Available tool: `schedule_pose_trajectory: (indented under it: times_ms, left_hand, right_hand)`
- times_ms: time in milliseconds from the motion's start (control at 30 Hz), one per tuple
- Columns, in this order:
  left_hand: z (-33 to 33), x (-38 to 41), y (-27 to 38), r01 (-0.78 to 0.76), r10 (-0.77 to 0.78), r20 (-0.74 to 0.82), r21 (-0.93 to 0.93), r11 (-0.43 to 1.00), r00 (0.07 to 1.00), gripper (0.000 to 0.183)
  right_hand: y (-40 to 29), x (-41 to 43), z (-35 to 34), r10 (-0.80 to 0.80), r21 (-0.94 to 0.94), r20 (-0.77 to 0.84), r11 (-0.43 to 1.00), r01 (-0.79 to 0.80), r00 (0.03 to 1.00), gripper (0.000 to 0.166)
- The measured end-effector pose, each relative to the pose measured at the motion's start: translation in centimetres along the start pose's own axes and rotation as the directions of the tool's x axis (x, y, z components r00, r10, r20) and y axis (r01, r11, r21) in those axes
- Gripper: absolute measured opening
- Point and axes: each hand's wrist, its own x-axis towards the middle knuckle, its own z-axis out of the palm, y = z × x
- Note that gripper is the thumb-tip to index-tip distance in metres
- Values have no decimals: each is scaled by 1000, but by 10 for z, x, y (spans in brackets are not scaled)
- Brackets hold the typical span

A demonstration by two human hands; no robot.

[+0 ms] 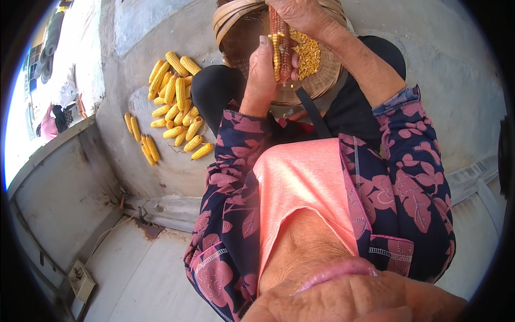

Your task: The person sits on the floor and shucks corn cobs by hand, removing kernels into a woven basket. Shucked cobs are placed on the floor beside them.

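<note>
My left hand (265,70) is closed around a partly stripped corn cob (285,66), thumb on top and fingertips showing beneath it. A strip of yellow kernels remains along its left side; the rest is bare and reddish. At the top edge, my right hand (301,16) grips a bare reddish cob length (277,22) that meets the one in my left hand. Whether these are two cobs or one is unclear. Both hands are over a round woven basket (322,90) between my knees. Loose yellow kernels (307,56) are heaped in its right part.
A pile of yellow corn ears (173,100) lies on the concrete floor (132,52) beside my left knee. Several more ears (149,149) lie apart, further left. A metal door panel (60,173) stands at left, with a threshold (173,211) behind me.
</note>
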Motion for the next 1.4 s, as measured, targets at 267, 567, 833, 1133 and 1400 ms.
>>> schedule_pose_trajectory:
  times_ms: [267, 567, 833, 1133, 1400]
  left_hand:
    - [-3, 7, -11, -1, -3, -51, -77, 997, 999, 64]
    - [3, 7, -6, 130, -144, -133, -110, 985, 981, 53]
    - [1, -2, 1, 174, -185, -48, -181, 968, 982, 59]
    - [8, -3, -4, -36, 29, -53, -133, 990, 998, 53]
    - [13, -4, -4, -38, 34, -98, -36, 999, 995, 44]
  right_hand:
    - [-14, -5, -2, 16, -25, 24, 1000, -15, 1000, 45]
    - [6, -5, 8, 125, 21, 61, 992, -127, 990, 45]
    - [-19, -12, 6, 87, 205, 149, 972, -117, 985, 34]
    - [-34, -12, 3, 19, -45, 43, 999, -17, 999, 34]
    - [-40, -16, 5, 70, -103, 159, 993, -54, 985, 34]
